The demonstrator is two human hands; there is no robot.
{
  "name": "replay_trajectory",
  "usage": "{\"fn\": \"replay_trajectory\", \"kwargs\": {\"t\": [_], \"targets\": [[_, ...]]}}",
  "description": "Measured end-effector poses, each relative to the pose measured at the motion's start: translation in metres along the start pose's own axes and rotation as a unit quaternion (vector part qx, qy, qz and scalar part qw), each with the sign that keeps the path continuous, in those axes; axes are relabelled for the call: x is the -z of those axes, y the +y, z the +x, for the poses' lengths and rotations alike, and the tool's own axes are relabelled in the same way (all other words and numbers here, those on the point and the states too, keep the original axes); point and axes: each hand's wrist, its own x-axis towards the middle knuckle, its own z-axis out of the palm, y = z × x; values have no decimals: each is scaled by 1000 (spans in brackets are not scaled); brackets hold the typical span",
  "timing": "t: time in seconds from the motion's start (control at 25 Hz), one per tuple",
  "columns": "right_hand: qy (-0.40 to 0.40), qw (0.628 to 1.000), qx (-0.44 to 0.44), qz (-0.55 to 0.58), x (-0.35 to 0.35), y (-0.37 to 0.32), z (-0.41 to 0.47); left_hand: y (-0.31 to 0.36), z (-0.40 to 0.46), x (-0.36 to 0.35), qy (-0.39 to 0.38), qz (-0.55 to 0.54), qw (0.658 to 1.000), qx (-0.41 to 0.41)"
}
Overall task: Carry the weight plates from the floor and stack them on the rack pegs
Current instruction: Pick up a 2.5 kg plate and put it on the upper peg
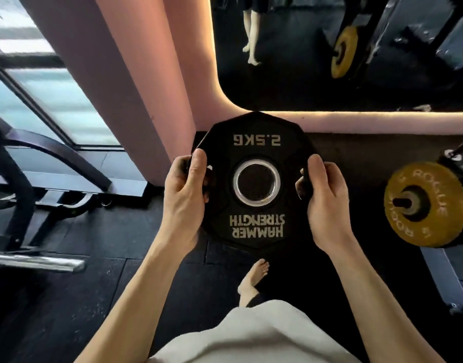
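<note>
The small black 2.5 kg plate (254,179), rigid and probably light, hung above the floor (120,271), the left hand (185,195) and right hand (324,203) gripping its opposite side cut-outs.

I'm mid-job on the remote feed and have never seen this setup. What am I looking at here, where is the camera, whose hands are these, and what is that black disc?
There is no machine here: a person wears one wide-angle camera on the head, looking forward and down. The left hand and right hand grip opposite edges of a black weight plate marked 2.5KG and HAMMER STRENGTH, its print upside down to the camera. It is held in the air above the dark floor and the person's bare foot. At the right, a yellow plate already sits on a peg. A wall mirror reflects the room.
</note>
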Motion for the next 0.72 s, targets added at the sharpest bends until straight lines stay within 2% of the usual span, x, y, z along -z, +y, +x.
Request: {"fn": "replay_trajectory", "kwargs": {"t": [0.32, 0.56, 0.72], "targets": [[55, 998, 14, -10, -9, -24, 190, 25, 185, -107, -49, 4, 999, -4], [172, 983, 45, -38, 10, -54, 287, 43, 289, -198, -169, -13, 985, -11], [284, 953, 84, -64, 30, -70, 353, 52, 364, -274, -275, -7, 961, -33]]}}
